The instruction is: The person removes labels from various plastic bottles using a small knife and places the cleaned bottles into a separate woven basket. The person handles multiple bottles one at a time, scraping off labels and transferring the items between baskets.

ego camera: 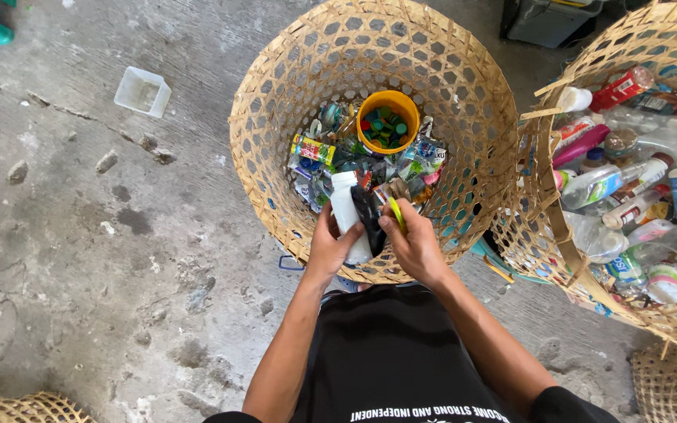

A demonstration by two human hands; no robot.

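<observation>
My left hand (329,247) grips a white plastic bottle (346,207) with a dark label, held upright over the near rim of a woven bamboo basket (260,157). My right hand (415,244) is beside it, pinching a small yellow-green piece (396,213) against the bottle's dark label (368,219). Inside the basket lie several torn wrappers and labels, and an orange cup (388,102) holding coloured bottle caps.
A second woven basket (546,227) at the right is full of plastic bottles. A clear square tub (143,92) sits on the concrete floor at the upper left. A dark crate (546,19) stands at the top right, and further woven baskets show at the bottom corners.
</observation>
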